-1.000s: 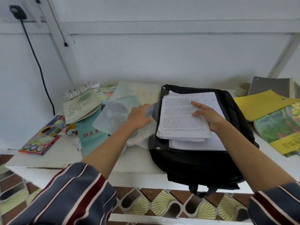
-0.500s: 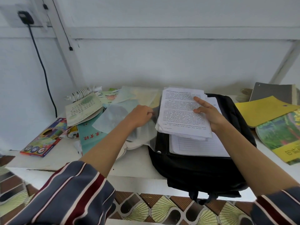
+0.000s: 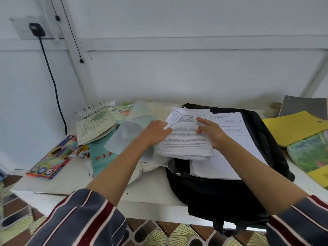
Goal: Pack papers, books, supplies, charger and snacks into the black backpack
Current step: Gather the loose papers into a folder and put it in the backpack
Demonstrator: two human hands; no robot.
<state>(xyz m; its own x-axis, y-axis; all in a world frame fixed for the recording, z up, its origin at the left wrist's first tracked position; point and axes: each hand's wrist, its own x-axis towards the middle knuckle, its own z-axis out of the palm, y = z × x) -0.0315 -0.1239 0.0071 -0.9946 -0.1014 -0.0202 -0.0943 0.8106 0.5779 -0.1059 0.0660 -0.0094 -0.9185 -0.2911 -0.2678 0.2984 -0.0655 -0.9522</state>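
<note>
My only camera rides on my head, wide-angled, facing forward and down at the worktop (image 3: 71, 181) against the white wall (image 3: 177, 71), close enough that my left hand (image 3: 156, 132) and right hand (image 3: 211, 132) on the papers (image 3: 186, 139) sit mid-frame, striped sleeves (image 3: 79, 219) filling the bottom corners.

Teal book (image 3: 99, 163): three red Chinese characters in a row on the cover, strokes too soft to read surely. Printed sheets (image 3: 186, 139): dense lines of type, too small. Lined page (image 3: 230, 132): heading at top, illegible. Cream booklet (image 3: 95, 125): grid of tiny characters, unreadable. Pencil box (image 3: 51, 160): round badges, lettering blurred. Green book (image 3: 308, 153): yellow band, dark marks cut off at frame edge.
</note>
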